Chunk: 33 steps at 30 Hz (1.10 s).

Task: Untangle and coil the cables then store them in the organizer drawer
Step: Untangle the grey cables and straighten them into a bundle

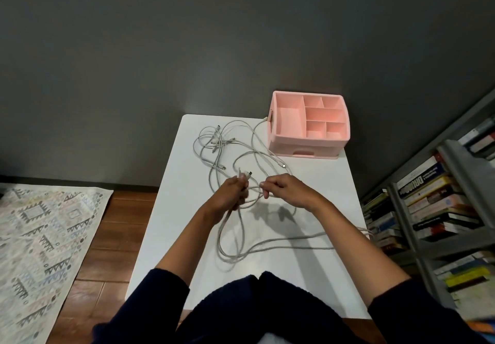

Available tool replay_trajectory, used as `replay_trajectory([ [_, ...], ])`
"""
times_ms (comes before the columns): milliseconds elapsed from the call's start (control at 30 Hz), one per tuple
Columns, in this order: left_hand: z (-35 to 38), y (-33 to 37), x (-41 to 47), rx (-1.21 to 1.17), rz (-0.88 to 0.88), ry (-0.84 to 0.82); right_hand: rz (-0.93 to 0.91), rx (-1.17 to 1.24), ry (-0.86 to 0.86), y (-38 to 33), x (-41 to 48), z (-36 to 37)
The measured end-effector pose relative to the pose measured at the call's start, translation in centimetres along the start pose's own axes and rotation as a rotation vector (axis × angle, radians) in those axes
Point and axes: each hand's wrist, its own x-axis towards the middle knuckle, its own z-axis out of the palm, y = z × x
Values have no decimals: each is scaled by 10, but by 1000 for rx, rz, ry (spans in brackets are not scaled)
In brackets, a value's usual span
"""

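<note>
White cables [235, 156] lie in one loose tangle over the middle of the desk [166, 223]. The tangle reaches from near the far edge back towards the near edge, and one strand trails off the right edge.

- Left hand [230, 192]: clenched round a bunch of strands, with two plug ends standing up out of the fist.
- Right hand [286, 188]: pinches a single strand between thumb and fingertips, just beside the left hand.
- Key relation: the short span between the two grips runs left to right, roughly parallel to the near edge. Most of the knotting lies beyond the hands, towards the far edge. Slack loops lie on the near side, under the wrists.
- Judgement: freeing a strand means drawing it towards the near edge, away from the knot.

Counts:
- Cables: number cannot be fixed, the crossings hide it. Several plug ends show.
- Organizer [302, 143]: one, pink, at the far right corner. Six open top compartments, all bare.
- Drawer [305, 153]: one, in the organizer's front, closed. It is nearer the right hand.

One cable end touches the organizer's left wall. Nothing is coiled yet.
</note>
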Motion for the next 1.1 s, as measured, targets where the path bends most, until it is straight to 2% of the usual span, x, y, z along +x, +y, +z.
replay_trajectory([
  [100, -22, 1, 3, -103, 64, 206, 45, 6, 13, 10, -6, -10],
  [200, -37, -5, 4, -139, 141, 268, 54, 3, 69, 16, -7, -22],
  [333, -50, -13, 6, -224, 127, 438, 13, -19, 142, 15, 3, -39],
  [433, -71, -24, 7, -302, 93, 529, -42, 49, 278, 13, 5, -55],
  [567, -79, -40, 7, -311, 43, 573, -56, 52, 365, 12, 7, -68],
  [767, -81, -31, 10, -303, 103, 604, -49, 143, 410, 15, 6, -71],
  [833, -87, -30, 8, -366, 118, 655, -18, 235, 461, 15, -1, -78],
  [967, -81, -36, 7, -340, 140, 737, 7, 234, 470, 24, -12, -86],
  [1100, -80, -43, 8, -409, 88, 839, 22, 313, 512, 41, -23, -90],
])
